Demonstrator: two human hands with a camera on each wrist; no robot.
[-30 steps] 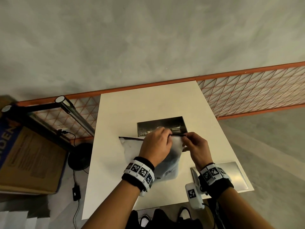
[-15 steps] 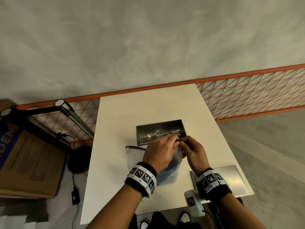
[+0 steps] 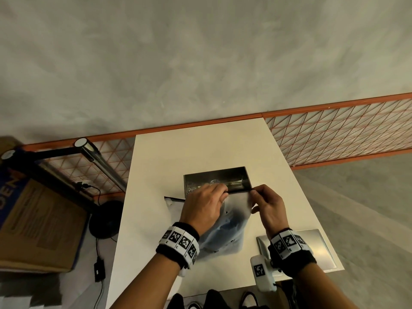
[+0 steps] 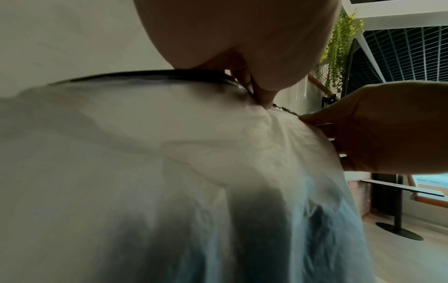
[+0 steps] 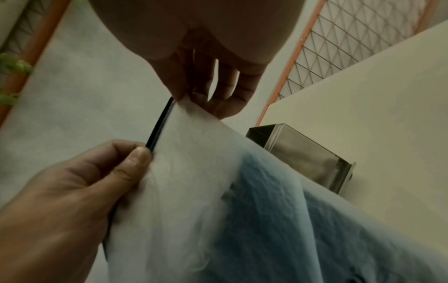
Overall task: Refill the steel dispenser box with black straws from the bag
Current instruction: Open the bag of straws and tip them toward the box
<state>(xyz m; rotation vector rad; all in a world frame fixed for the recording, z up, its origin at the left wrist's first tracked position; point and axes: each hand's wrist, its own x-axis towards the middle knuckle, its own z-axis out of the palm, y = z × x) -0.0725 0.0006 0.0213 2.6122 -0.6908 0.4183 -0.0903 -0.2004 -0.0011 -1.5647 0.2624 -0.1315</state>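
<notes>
Step in hand: opening the bag (image 3: pixel 225 228). Both hands are up at its black zip strip (image 3: pixel 239 191), so the straws look not yet reachable.
Left hand: the left hand (image 3: pixel 204 208) has thumb and fingers clamped on the strip near its middle, and the right wrist view shows the thumb pressed flat against the bag's edge.
Right hand: the right hand (image 3: pixel 267 205) pinches the strip's right end, its other fingers curled loosely behind.
Key relation: the strip runs left to right between the two pinches, parallel to the near wall of the steel dispenser box (image 3: pixel 217 179). The hands sit just apart along it, so the pull must go along or across that line.
Straws: a dark mass shows through the frosted bag below the strip, low and toward the right. Single straws cannot be made out.
Box: it stands open on the counter (image 3: pixel 200 152), just beyond the fingers, touching or nearly touching the bag's top edge.
Nearer hand: the left hand overlaps the box's near rim.
Around: a steel lid (image 3: pixel 312 246) lies flat at the counter's near right corner, behind the right wrist.
In the way: the shut strip itself. The bag's slack body could also snag the box rim.
</notes>
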